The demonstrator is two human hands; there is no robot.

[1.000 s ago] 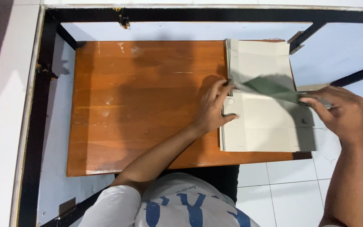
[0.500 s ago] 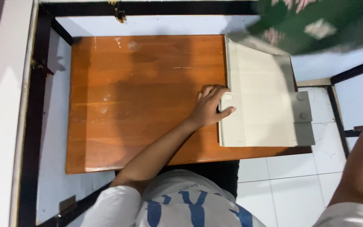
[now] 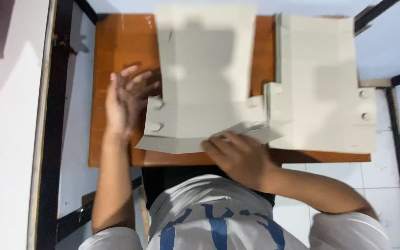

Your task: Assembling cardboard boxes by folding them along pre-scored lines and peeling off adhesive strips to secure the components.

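Orange-brown wooden tabletop [image 3: 116,51], black metal frame [image 3: 52,139], pale tiled floor [image 3: 385,171]; white wall [image 3: 5,139] at left

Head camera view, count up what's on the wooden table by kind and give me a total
Loose flat grey cardboard blank, under both hands: 1
Stack of grey cardboard blanks, sheets inside not countable: 1
Hands resting on the table, left hand and right hand: 2
Total: 4

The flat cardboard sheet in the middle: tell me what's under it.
Under the cardboard sheet lies the wooden table, showing around its edges. The covered tabletop cannot be seen.
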